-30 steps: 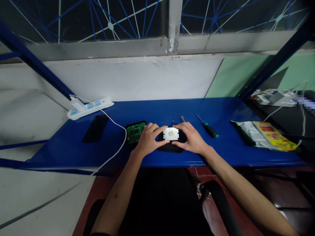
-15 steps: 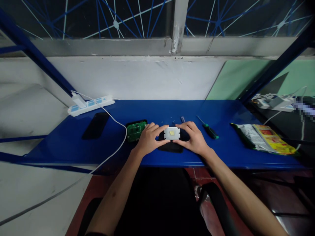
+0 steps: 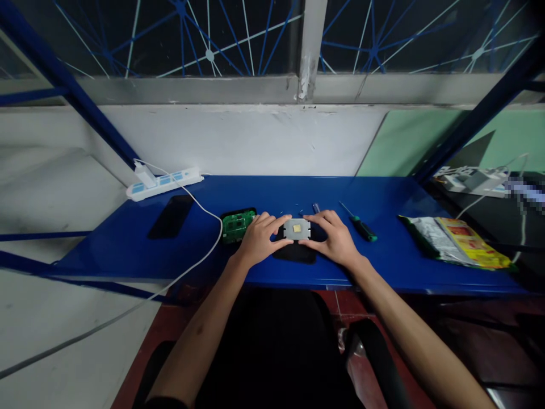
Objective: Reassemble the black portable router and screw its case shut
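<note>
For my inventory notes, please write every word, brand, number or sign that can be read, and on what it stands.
No text can be read.
Packet: print too blurred to read.
Metal plate, circuit board: any marking is too small to tell.

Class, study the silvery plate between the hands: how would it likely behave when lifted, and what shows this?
The silvery plate is probably stiff: it looks flat, with no sag between the left hand and the right hand. Small beside those hands, it is likely light. Its smooth-looking face might slip, though the notched ends could steady the grip.
</note>
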Demonstrator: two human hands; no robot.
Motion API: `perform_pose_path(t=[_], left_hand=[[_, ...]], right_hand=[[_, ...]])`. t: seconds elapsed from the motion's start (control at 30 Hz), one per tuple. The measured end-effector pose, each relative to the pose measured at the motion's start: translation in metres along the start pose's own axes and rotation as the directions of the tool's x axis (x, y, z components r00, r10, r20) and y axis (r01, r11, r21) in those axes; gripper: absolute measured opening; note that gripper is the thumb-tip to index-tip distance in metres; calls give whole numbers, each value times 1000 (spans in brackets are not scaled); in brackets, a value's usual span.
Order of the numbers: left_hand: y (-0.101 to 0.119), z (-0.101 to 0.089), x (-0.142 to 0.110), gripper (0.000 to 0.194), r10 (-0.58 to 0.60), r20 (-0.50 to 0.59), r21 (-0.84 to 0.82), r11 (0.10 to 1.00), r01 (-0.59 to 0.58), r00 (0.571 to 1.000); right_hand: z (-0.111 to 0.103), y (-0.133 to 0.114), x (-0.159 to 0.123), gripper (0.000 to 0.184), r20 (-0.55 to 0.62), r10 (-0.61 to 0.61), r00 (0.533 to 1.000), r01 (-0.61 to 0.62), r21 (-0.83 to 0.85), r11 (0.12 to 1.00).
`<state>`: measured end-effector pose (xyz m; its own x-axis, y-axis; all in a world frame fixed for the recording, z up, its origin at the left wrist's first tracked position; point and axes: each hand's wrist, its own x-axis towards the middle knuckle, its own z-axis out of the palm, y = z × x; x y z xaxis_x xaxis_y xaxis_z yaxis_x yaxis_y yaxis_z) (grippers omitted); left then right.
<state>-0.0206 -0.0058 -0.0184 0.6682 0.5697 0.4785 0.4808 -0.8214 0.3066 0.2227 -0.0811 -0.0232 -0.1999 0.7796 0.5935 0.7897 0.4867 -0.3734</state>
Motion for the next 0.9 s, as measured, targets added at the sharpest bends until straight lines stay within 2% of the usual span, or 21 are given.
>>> perform_pose_path(t=[0.33, 0.5, 0.7, 0.83, 0.9], left_hand=[[4, -1, -1, 55, 13, 7, -16, 1000, -13, 1000], [6, -8, 7, 53, 23, 60, 112, 993, -30, 998], [24, -19, 27, 47, 27, 161, 157, 986, -52, 987], [34, -14, 34, 47, 75, 150, 208, 972, -105, 986], [35, -10, 35, 47, 62, 123, 183, 980, -84, 990]], right_hand=[[-1, -3, 0, 54, -15, -17, 1000, 18, 54, 998], [2, -3, 0, 55, -44, -37, 998, 37, -3, 999], [3, -3, -1, 59, -56, -69, 996, 68, -8, 998], [2, -2, -2, 61, -78, -62, 995, 61, -10, 998], [1, -3, -2, 66, -85, -42, 995, 43, 9, 999]])
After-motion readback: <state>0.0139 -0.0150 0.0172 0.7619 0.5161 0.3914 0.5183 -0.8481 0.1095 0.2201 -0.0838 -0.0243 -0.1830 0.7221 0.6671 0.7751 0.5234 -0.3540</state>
